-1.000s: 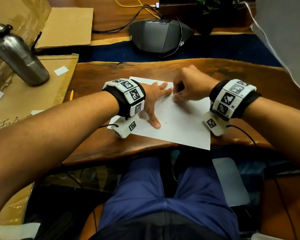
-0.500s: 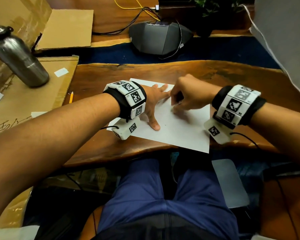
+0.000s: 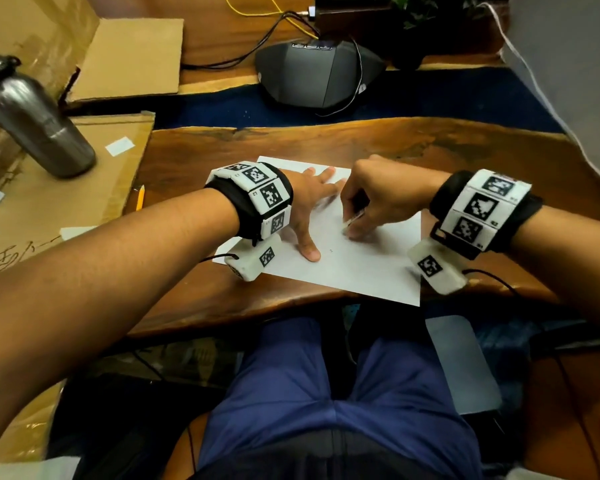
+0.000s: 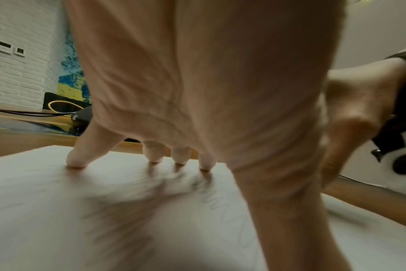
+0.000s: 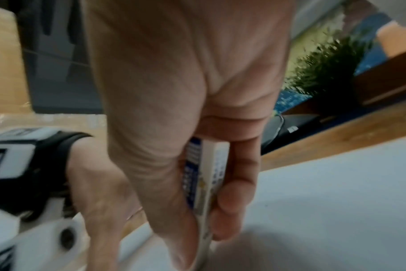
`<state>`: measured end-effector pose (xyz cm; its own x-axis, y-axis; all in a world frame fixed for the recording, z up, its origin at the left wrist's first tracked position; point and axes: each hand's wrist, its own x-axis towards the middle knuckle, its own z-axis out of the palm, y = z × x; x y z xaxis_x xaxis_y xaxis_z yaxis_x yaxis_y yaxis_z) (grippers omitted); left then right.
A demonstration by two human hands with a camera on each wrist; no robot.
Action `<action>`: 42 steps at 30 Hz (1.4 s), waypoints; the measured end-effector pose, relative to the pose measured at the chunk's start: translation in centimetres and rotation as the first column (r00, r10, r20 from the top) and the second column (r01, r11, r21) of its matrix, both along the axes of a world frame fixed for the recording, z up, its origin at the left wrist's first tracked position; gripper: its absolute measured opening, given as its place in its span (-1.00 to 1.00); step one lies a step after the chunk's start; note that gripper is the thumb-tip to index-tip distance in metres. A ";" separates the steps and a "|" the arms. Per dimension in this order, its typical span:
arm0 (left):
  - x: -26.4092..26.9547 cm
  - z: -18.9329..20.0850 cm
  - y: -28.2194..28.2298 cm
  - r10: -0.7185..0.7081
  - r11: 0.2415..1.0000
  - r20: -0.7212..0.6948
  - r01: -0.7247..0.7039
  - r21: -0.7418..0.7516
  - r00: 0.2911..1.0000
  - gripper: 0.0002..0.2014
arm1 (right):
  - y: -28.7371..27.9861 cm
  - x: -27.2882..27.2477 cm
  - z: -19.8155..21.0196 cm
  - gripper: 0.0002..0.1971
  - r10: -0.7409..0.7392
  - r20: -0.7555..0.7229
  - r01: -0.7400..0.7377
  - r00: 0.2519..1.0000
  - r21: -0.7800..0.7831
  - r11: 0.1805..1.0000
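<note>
Eraser tip blurred, perhaps touching paper

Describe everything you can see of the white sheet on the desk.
The sheet is plain white paper, rectangular, lying flat and slightly skewed on the wooden desk, its near right corner reaching the desk's front edge. Faint pencil scribbles show in the left wrist view. The left hand presses it with spread, straight fingertips; the right hand holds a sleeved eraser down on it.
</note>
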<state>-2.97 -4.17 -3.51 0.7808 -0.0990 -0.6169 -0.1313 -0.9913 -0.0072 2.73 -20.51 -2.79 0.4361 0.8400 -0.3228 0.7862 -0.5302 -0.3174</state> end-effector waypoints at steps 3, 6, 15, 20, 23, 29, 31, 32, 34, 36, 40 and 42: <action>0.0 0.0 -0.1 0.001 1.000 0.003 -0.001 0.006 1.000 0.45 | 0.3 2.3 0.0 -0.86 -0.084 0.104 0.073 0.991 0.108 0.991; -0.1 0.0 -0.1 -0.004 1.000 0.010 0.003 0.019 1.000 0.46 | 0.3 3.0 -0.2 -0.85 -0.149 0.204 0.113 0.968 0.177 0.978; 0.0 -0.1 -0.1 0.006 1.000 0.005 -0.006 -0.001 1.000 0.44 | -0.1 1.7 0.0 -0.87 -0.082 0.122 0.069 0.989 0.105 0.992; -0.2 0.0 -0.1 0.009 1.000 0.018 -0.009 -0.003 1.000 0.45 | 0.0 2.5 -0.4 -0.86 -0.163 0.184 0.129 0.969 0.181 0.975; -0.2 0.0 -0.1 0.011 1.000 0.015 -0.011 -0.009 1.000 0.43 | -0.2 0.7 -0.3 -0.90 -0.030 0.137 0.024 0.990 0.047 0.999; -0.2 0.0 -0.2 0.002 1.000 0.017 -0.002 -0.001 1.000 0.44 | 0.2 3.0 0.0 -0.85 -0.175 0.177 0.146 0.969 0.166 0.975; -0.2 0.0 -0.1 0.002 1.000 0.020 -0.002 0.000 1.000 0.45 | 0.2 2.8 -0.3 -0.87 -0.199 0.196 0.162 0.960 0.190 0.968; -0.2 -0.1 0.0 0.000 1.000 0.019 0.000 -0.002 1.000 0.44 | 0.2 2.3 -0.4 -0.89 -0.182 0.196 0.145 0.964 0.186 0.972; 0.0 -0.1 0.1 0.001 1.000 0.018 -0.001 -0.007 1.000 0.43 | -0.1 1.1 -0.5 -0.90 -0.123 0.154 0.102 0.980 0.140 0.985; -0.1 -0.2 0.0 -0.006 1.000 0.012 0.006 -0.008 1.000 0.43 | -0.8 0.5 -0.3 -0.87 -0.101 0.069 0.096 0.993 0.072 0.993; -0.1 -0.2 0.2 -0.016 1.000 0.020 0.016 -0.024 1.000 0.43 | -2.8 1.9 0.2 -0.88 -0.264 0.023 0.258 0.964 0.145 0.955; -0.3 -0.1 0.4 -0.022 0.999 0.023 0.023 -0.041 0.999 0.41 | -3.7 2.6 0.0 -0.88 -0.354 0.001 0.350 0.935 0.138 0.926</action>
